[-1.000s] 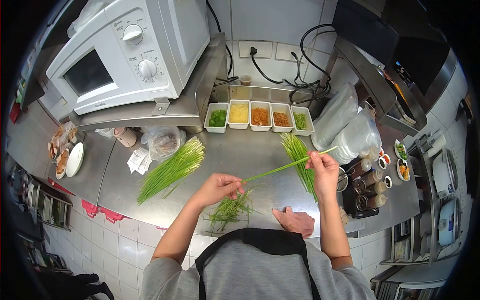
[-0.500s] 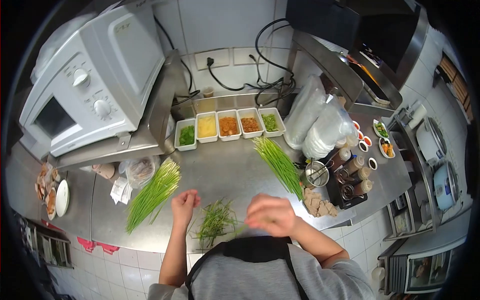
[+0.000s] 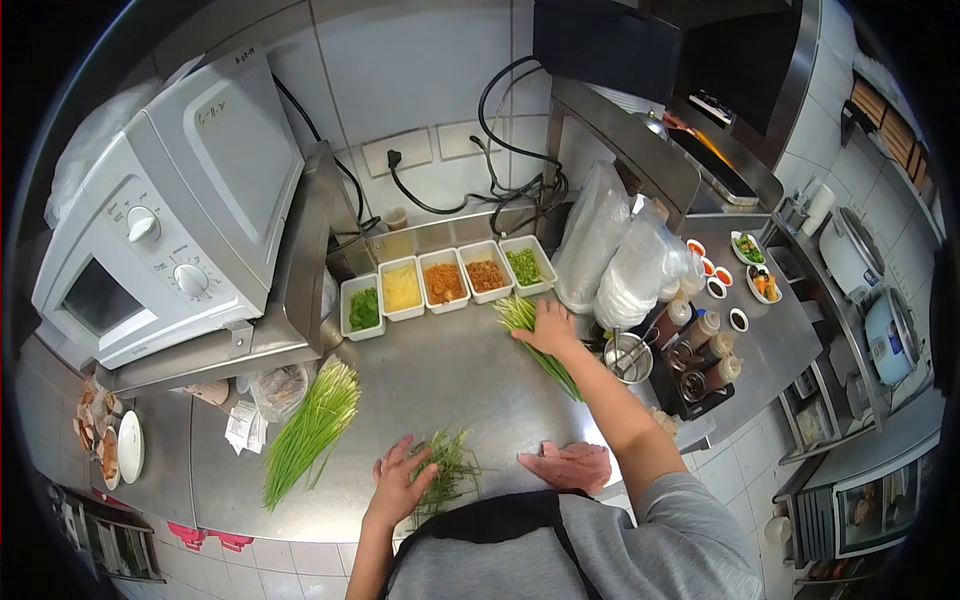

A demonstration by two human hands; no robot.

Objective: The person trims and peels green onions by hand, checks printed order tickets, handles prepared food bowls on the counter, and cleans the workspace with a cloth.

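Observation:
My right hand [image 3: 550,328] rests on the upper part of a bunch of long green chive-like stalks [image 3: 560,372] at the right, its fingers spread across them. Part of that bunch is hidden beneath the hand and forearm. My left hand [image 3: 402,480] is low over the steel counter, fingers apart and holding nothing visible, at the left edge of a loose pile of thin green trimmings [image 3: 452,470]. A second bunch of stalks with pale tips [image 3: 315,430] lies to the left. Right of the trimmings lies a crumpled pink cloth [image 3: 568,467].
Several white tubs [image 3: 403,288] of chopped ingredients line the back. A microwave [image 3: 170,230] stands on the left shelf. Plastic-wrapped stacks [image 3: 635,260], a metal pot [image 3: 629,357] and a black tray of sauce bottles [image 3: 700,400] crowd the right side.
My right hand has moved forward from near my body onto the right bunch. The left hand has lowered toward the trimmings and its fingers have spread. The pink cloth now shows. The view has shifted slightly.

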